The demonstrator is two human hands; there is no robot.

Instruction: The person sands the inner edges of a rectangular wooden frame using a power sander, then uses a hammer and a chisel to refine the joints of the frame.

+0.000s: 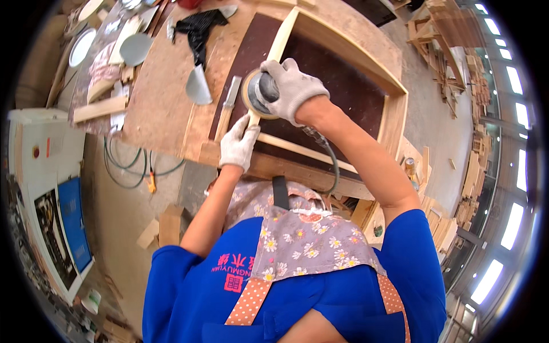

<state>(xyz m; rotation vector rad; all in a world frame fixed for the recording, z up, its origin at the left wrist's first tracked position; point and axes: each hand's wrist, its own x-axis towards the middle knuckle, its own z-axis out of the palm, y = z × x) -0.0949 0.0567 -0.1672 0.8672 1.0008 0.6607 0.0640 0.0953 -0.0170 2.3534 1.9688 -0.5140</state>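
Observation:
My right hand (294, 91), in a pale work glove, grips a round air sander (260, 91) from above. The sander's disc lies on the left rail of a light wooden frame (394, 117). At the frame's near left corner, my left hand (238, 144), also gloved, has its fingers closed around the wood just below the disc. The frame rests on a dark brown board (343, 74) on the workbench (160, 114). A hose (331, 160) runs from the sander toward my waist, passing over the near rail. The sander hides part of the left rail.
Beside the frame lie a narrow metal-topped strip (230, 97), a grey sanding disc (198, 86) and a black plastic bag (199, 28). Discs and wood scraps (100, 108) crowd the bench's left end. A white-and-blue machine cabinet (51, 143) stands left; green hoses (128, 177) cross the floor.

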